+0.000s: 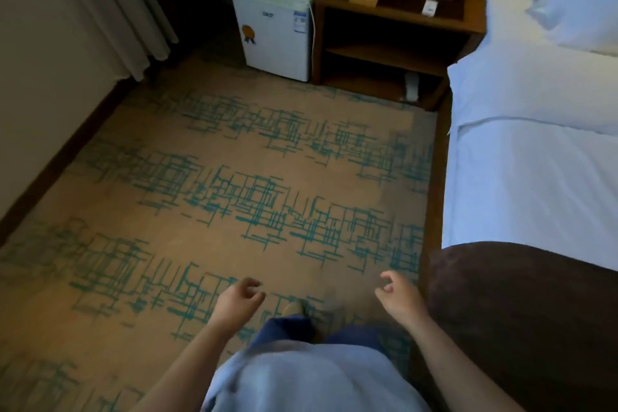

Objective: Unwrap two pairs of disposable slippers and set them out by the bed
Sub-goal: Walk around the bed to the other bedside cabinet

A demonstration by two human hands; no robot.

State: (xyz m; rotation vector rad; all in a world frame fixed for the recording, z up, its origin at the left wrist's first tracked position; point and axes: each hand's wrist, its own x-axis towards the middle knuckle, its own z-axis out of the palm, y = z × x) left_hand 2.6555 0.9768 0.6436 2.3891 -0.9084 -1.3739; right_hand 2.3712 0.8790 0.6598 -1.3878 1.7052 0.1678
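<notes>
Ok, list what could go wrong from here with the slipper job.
1. Both the left hand and right hand are empty, and no slippers are clearly in view; they may need finding first.
2. A pale object on the nightstand's bottom shelf is too blurred to identify.
3. The dim room could hide things on the patterned carpet.

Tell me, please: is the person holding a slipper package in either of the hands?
No: the left hand and the right hand both hang empty, fingers loosely curled, above the patterned carpet.
</notes>
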